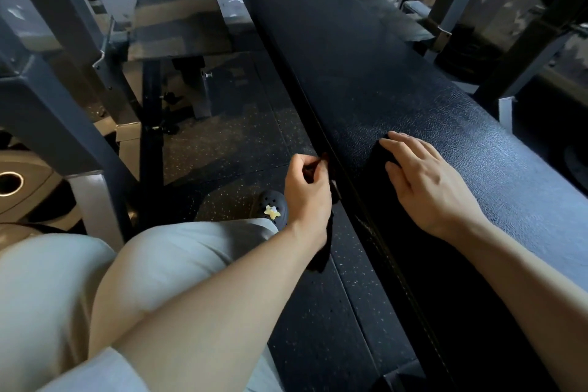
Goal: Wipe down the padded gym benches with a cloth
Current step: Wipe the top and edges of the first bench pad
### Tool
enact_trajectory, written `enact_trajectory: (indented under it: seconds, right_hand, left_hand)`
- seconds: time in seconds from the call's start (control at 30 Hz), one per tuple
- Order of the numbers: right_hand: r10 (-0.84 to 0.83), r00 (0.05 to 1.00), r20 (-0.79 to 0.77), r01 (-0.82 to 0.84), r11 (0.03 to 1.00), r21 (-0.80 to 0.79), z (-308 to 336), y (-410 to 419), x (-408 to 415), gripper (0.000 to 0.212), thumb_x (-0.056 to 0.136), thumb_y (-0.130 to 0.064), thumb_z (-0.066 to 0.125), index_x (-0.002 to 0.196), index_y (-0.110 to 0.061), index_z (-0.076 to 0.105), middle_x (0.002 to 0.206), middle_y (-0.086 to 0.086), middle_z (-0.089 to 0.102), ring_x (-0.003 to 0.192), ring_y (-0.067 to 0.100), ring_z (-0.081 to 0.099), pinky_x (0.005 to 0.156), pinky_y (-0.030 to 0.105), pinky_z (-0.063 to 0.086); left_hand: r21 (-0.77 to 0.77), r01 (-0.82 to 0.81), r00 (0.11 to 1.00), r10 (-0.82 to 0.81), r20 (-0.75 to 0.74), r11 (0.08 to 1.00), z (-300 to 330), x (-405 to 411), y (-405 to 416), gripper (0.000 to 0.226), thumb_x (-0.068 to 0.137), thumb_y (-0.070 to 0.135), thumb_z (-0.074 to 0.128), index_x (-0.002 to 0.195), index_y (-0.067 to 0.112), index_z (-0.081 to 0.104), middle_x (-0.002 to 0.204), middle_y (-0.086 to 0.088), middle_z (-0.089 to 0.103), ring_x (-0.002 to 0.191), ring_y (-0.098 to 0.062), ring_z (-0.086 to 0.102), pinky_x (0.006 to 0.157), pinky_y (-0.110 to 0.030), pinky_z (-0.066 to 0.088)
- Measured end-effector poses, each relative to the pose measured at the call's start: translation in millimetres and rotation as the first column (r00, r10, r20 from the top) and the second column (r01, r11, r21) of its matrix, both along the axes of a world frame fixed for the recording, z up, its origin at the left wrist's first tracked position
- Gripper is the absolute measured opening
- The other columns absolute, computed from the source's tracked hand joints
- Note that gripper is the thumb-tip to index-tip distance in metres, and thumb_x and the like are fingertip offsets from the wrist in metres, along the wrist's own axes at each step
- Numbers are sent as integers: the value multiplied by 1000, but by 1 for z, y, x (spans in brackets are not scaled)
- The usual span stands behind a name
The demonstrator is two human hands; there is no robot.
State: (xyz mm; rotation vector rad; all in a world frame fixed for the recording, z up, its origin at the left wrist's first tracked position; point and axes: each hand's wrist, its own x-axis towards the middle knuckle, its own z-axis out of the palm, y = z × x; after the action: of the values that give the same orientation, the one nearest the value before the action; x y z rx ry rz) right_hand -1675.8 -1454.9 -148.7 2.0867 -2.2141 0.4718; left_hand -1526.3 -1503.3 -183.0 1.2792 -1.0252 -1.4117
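1. Nearest the camera are the person's two bare forearms and a bent knee in pale trousers (pixel 165 258); the person appears to crouch or sit beside the bench, over the speckled rubber floor (pixel 229 143).
2. The left hand (pixel 307 191) hangs just off the near edge of the padded bench (pixel 366 73), its fingers curled. A dark cloth (pixel 323 251) hangs below that hand along the bench's side, and the hand seems to pinch its upper end, though dark fabric against a dark bench makes the grip hard to read.
3. The right hand (pixel 423 175) lies flat on the bench top, fingers straight and slightly spread, apparently pressing down a dark fold that may be the same cloth draped over the edge; this cannot be told for certain.
4. The hands are apart, one on each side of the bench's seam (pixel 378 232).
5. Judged step: arranging or spreading the cloth before a stroke, with the far length of the pad not yet reached.
6. The next move likely calls for gathering the cloth under one palm and sweeping along the textured top with steady pressure, then down the side panel.
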Motion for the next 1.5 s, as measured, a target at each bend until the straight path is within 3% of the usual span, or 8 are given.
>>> enact_trajectory:
  seconds: [0.3,0.47,0.6,0.87,1.07,1.27,1.4,1.5]
  right_hand:
    - [-11,1000,16,11,1000,9,0,1,1,40,99,-18,48,137,-8,52,145,7,48,136,25,39,110,31,29]
    - [-15,1000,13,15,1000,8,0,2,0,39,99,-18,48,137,-8,52,145,6,48,136,24,39,111,32,30]
    - [-6,1000,7,6,1000,6,0,2,0,38,100,-16,48,137,-8,52,145,6,48,136,24,39,111,31,29]
    - [-14,1000,22,14,1000,14,1,1,2,40,99,-17,49,137,-8,51,146,6,48,136,24,38,110,33,31]
    - [-25,1000,12,25,1000,18,3,1,3,40,100,-17,47,139,-9,50,147,5,46,137,23,36,110,30,29]
    - [-29,1000,6,28,999,26,3,1,4,39,100,-16,47,138,-8,50,147,7,46,137,24,37,111,28,26]
    - [-29,1000,-1,29,999,24,3,2,5,40,100,-18,46,139,-8,50,147,6,46,137,23,37,110,26,26]
    - [-30,1000,-3,30,999,15,3,3,5,39,100,-18,46,138,-8,51,146,6,47,136,22,37,110,25,26]
  left_hand:
    - [-98,161,982,-149,120,982,-4,9,13,8,96,12,57,91,17,54,90,0,58,74,-7,53,59,-12,44]
    - [111,-131,990,136,-39,985,-5,12,-21,8,98,19,53,101,15,59,107,-5,64,94,-17,60,80,-27,50]
    - [136,21,970,12,-244,991,-3,19,-34,34,98,9,44,116,29,65,129,-4,61,117,-20,58,103,-38,47]
    - [-160,292,953,-273,130,943,-3,40,11,26,75,12,79,92,31,72,108,2,70,103,-12,64,96,-34,51]
    - [-230,137,971,-85,223,964,3,26,3,25,85,8,70,100,25,61,110,4,61,92,8,56,76,-1,40]
    - [-293,447,869,-334,365,845,-1,42,29,17,79,1,73,87,14,64,84,9,69,82,2,63,76,-9,45]
    - [-248,228,951,-160,266,942,2,31,12,26,85,1,67,101,16,54,92,14,60,80,16,56,69,-2,41]
    - [-131,148,967,-116,227,980,0,22,3,18,89,6,64,102,18,59,99,5,65,85,1,61,69,-8,46]
